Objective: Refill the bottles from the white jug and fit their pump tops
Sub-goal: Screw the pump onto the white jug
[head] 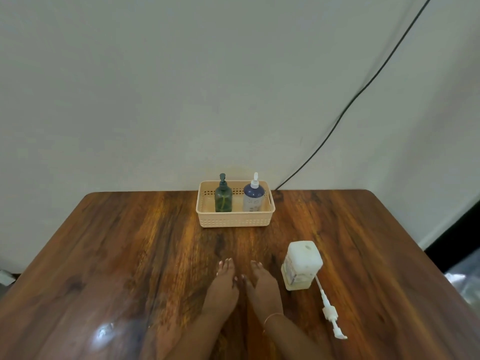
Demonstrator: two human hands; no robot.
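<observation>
desk [130, 255]: dark wood-grain top, polished and glossy, with a glare patch near the front edge. basket [235, 219]: matt beige plastic, perforated walls. green bottle [223, 201]: translucent, shiny. blue bottle [253, 198]: glossy, with white plastic pump. white jug [302, 266]: translucent, matt plastic. loose pump top [331, 313]: smooth white plastic. wall [181, 87]: matt paint.

— What sort of place is this?
— A plain room, likely a home: a wooden table [130, 242] pushed against a bare pale wall [181, 87].
— Anything else?
— A black cable [363, 89] hangs down the wall at far right, and a basket [235, 219] holds pump bottles [223, 200].
</observation>
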